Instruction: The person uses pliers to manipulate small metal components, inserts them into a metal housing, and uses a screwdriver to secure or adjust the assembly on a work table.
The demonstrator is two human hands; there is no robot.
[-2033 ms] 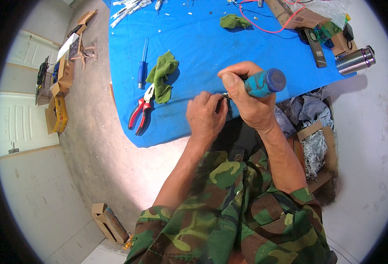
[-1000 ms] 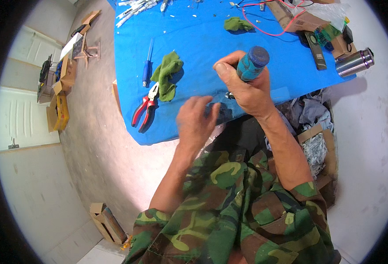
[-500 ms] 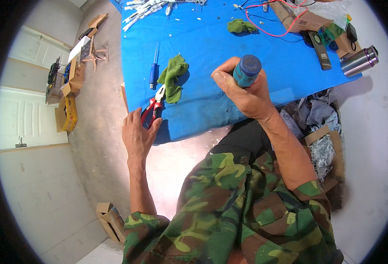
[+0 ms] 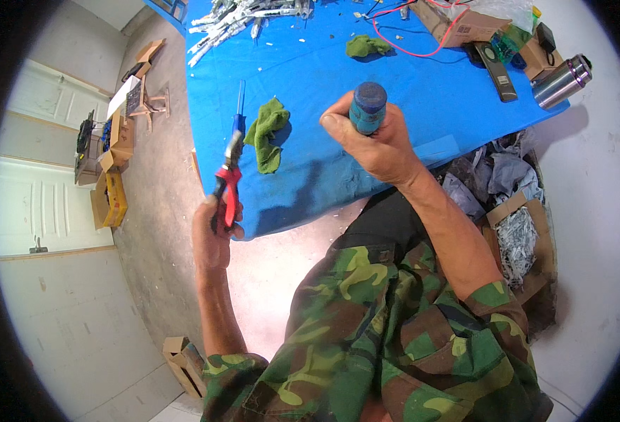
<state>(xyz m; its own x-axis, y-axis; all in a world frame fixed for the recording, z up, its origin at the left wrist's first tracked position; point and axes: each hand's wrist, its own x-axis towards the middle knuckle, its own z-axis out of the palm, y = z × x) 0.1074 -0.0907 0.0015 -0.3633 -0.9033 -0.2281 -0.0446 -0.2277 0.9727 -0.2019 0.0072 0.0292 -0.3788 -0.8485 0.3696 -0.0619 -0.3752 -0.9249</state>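
Note:
My left hand [image 4: 213, 243] is closed around the red-and-black handles of a pair of pliers [image 4: 230, 184], held up at the table's near left corner with the jaws pointing away from me. Behind the jaws lies a screwdriver [image 4: 239, 124] with a blue handle, partly covered by them. A crumpled green cloth [image 4: 268, 133] rests just to the right. Over the middle of the table my right hand [image 4: 387, 151] grips a blue-green cylindrical tool handle [image 4: 368, 107], its round end facing up. The lower part of that tool is hidden by the hand.
The table wears a blue cover [image 4: 310, 91]. A pile of silvery-white strips [image 4: 232, 24] lies at its far left, another green cloth [image 4: 368, 46] farther back. At right are a red cable [image 4: 422, 55], a cardboard box [image 4: 465, 28] and a steel flask [image 4: 562, 82]. Below stands a scrap box [image 4: 515, 246].
My left hand has taken hold of the pliers and lifted them off the table. My right hand still grips the cylindrical tool. The whole view has shifted slightly.

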